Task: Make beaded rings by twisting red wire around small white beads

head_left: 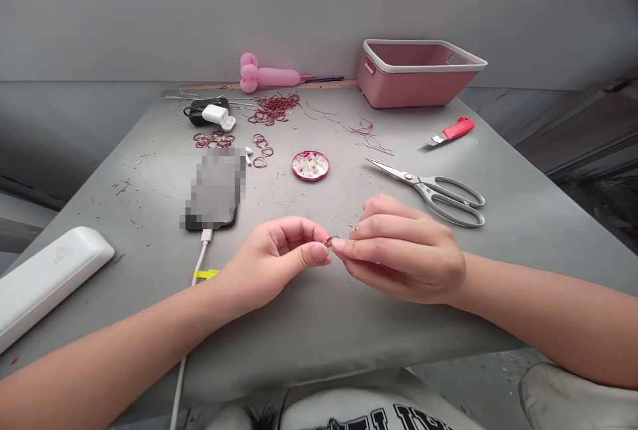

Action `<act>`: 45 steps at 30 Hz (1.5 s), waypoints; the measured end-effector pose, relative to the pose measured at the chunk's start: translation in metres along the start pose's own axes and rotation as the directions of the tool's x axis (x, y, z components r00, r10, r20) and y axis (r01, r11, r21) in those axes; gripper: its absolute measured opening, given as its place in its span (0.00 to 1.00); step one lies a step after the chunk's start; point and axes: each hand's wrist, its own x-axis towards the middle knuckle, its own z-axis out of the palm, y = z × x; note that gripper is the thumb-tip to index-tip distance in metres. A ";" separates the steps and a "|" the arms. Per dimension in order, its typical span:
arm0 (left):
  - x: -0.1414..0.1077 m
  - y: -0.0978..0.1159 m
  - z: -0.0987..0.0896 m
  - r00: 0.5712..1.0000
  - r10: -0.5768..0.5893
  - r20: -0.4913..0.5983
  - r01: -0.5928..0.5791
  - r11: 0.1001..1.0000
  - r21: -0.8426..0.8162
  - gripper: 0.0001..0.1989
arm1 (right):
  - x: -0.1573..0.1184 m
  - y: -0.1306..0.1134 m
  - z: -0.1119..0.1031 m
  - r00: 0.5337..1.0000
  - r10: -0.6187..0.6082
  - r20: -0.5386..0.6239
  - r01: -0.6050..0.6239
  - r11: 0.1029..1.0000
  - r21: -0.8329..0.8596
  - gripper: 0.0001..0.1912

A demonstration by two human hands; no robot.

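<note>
Over the front middle of the grey table, my left hand point(289, 254) pinches a small dark red wire or cord ring point(329, 240) between thumb and forefinger. The thumb and forefinger of my right hand point(403, 247) are closed on the ring's other side, and the fingers hide most of it. Behind my hands sits a round red-rimmed dish point(310, 177) of small pale and pink beads point(310, 164). Similar red rings point(214, 140) lie on the table left of the dish. Grey-handled scissors point(428, 191) rest just beyond my right hand.
A pink basket point(413, 89) with a white rim stands at the back right, near a red utility knife point(452, 131). Tangled red strands point(276, 108) lie at the back. On the left are a blurred phone point(215, 191) with a cable point(199, 260) and a white case point(57, 284).
</note>
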 end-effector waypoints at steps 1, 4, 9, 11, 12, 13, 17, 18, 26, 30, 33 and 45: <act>0.000 0.000 0.000 1.000 0.005 0.000 -0.005 1.000 -0.018 0.06 | 0.000 0.000 -0.001 1.000 0.003 0.004 -0.003 1.000 0.000 0.09; 0.000 -0.002 0.000 1.000 0.007 0.017 -0.005 0.996 -0.091 0.06 | 0.000 0.001 0.000 1.000 0.002 0.000 -0.002 1.000 -0.001 0.09; 0.003 -0.002 -0.001 0.999 -0.042 -0.017 0.038 0.980 -0.198 0.06 | -0.004 0.006 0.006 1.000 0.026 0.018 -0.026 0.999 0.040 0.10; 0.004 -0.001 -0.002 0.996 -0.034 -0.078 0.020 0.985 -0.172 0.07 | -0.005 0.007 0.006 0.987 0.150 0.064 -0.159 0.975 0.155 0.08; 0.004 -0.001 -0.003 0.994 -0.028 -0.103 0.014 0.991 -0.135 0.08 | -0.004 0.007 0.005 0.960 0.255 0.116 -0.276 0.932 0.235 0.07; 0.004 0.000 -0.003 0.993 -0.023 -0.115 0.013 0.996 -0.091 0.09 | -0.002 0.007 0.004 0.909 0.373 0.187 -0.415 0.853 0.317 0.06; 0.004 0.000 -0.001 0.998 0.005 -0.069 -0.004 1.000 0.017 0.08 | 0.004 0.007 -0.003 0.543 0.624 0.562 -0.822 0.255 0.510 0.07; 0.004 0.000 0.000 0.998 0.021 -0.057 -0.021 1.000 0.013 0.08 | 0.004 0.007 -0.003 0.467 0.613 0.638 -0.851 0.114 0.513 0.07; 0.002 0.003 0.004 0.998 0.044 -0.042 -0.042 0.998 0.037 0.07 | 0.004 0.014 -0.003 0.304 0.475 0.826 -0.895 -0.155 0.418 0.07; 0.000 0.001 0.005 0.999 -0.009 -0.047 0.011 0.999 0.048 0.09 | 0.004 0.007 -0.002 0.379 0.539 0.753 -0.911 0.072 0.407 0.06; 0.000 -0.001 0.005 0.998 -0.047 -0.051 0.051 0.995 0.082 0.09 | 0.000 -0.001 0.000 0.518 0.567 0.641 -0.851 0.416 0.319 0.05; -0.001 -0.002 0.008 0.989 0.055 -0.137 -0.013 0.957 0.291 0.09 | -0.003 -0.004 0.002 0.657 0.545 0.520 -0.706 0.688 0.170 0.04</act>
